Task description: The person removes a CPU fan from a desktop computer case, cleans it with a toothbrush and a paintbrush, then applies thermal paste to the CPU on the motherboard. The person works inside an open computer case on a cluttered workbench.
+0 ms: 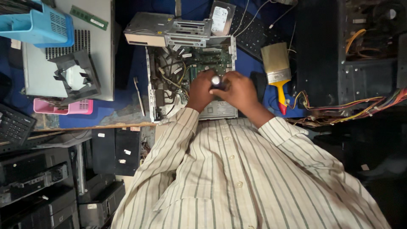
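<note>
We are seeing a person wearing a loose, long-sleeved shirt [229, 178] in a pale cream colour, and thin dark vertical stripes are running down it in evenly spaced lines. A row of small, light, round buttons [235, 169] is running down the middle of the front. The cloth is creasing in soft folds near the bottom of the view. The left sleeve [169, 140] and the right sleeve [288, 140] are carrying the same stripes and are ending in plain cuffs at the wrists. The left hand [200, 90] and the right hand [240, 90] are showing bare, with no gloves, rings or watch that we are able to make out.
</note>
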